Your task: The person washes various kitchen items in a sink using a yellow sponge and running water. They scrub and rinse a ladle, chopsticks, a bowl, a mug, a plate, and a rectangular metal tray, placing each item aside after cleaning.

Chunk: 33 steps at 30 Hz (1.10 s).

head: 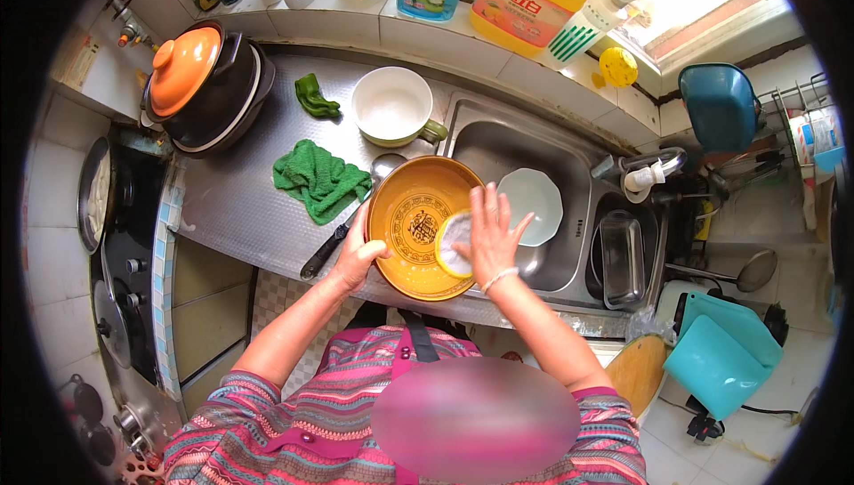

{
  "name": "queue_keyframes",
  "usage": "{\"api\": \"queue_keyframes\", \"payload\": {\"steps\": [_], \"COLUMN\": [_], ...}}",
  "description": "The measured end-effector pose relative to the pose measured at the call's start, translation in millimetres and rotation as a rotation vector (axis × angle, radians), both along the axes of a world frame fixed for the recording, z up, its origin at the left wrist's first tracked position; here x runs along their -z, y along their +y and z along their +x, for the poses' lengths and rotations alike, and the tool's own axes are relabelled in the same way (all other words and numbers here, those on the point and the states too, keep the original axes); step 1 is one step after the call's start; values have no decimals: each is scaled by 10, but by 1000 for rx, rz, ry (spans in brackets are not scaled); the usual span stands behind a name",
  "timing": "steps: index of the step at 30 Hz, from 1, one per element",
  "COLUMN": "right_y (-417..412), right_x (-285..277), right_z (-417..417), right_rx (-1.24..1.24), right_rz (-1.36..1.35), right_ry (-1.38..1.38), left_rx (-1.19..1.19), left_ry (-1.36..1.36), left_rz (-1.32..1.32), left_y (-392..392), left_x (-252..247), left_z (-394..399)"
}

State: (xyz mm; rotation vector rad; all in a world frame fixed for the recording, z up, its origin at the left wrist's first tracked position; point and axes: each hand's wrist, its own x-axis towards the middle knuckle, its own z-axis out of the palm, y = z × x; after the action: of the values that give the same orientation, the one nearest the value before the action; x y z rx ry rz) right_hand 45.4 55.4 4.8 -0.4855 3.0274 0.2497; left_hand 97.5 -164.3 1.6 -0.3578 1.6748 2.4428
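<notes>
A round amber-brown bowl (400,218), dark decoration printed on its inner bottom, is tipped so its inside faces me. My left hand (357,255) grips its left rim, thumb over the edge. On the right, my right hand (494,238) is at the bowl with its fingers spread near the rim. Its thumb lies on a round white scrubbing pad (454,251) with a yellow edge, against the bowl's inside. Behind my right hand, a pale bowl (534,201) rests in the steel sink (567,265). The bowl partly covers a knife with a black handle (325,255).
A green cloth (317,178), green peppers (315,96) and a white cup-shaped bowl (391,104) occupy the steel counter. A black pot with an orange lid (187,71) stands at left. The faucet (644,168) juts over the sink's right side, near a clear rectangular container (622,258).
</notes>
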Motion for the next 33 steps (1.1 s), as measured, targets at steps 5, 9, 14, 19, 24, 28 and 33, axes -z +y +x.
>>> {"api": "queue_keyframes", "payload": {"steps": [5, 9, 14, 19, 24, 28, 33], "right_y": [-322, -577, -56, 98, 200, 472, 599], "right_x": [266, 98, 156, -383, -141, -234, -369], "right_z": [324, -234, -10, 391, 353, -30, -236], "right_rx": [-237, -151, -335, -335, -309, -410, -409], "right_rz": [-362, -382, -547, -744, -720, -842, -697], "right_ry": [-104, -22, -131, -595, -401, -572, -637], "left_rx": [35, 68, 41, 93, 220, 373, 341], "left_ry": [-44, -79, -92, -349, -527, -700, -811], "left_rz": [25, 77, 42, -5, 118, 311, 396], "left_y": [78, 126, 212, 326, 553, 693, 903], "left_x": [20, -40, -33, -83, -34, -23, 53], "left_z": [-12, 12, -84, -289, -489, -600, -624]}}
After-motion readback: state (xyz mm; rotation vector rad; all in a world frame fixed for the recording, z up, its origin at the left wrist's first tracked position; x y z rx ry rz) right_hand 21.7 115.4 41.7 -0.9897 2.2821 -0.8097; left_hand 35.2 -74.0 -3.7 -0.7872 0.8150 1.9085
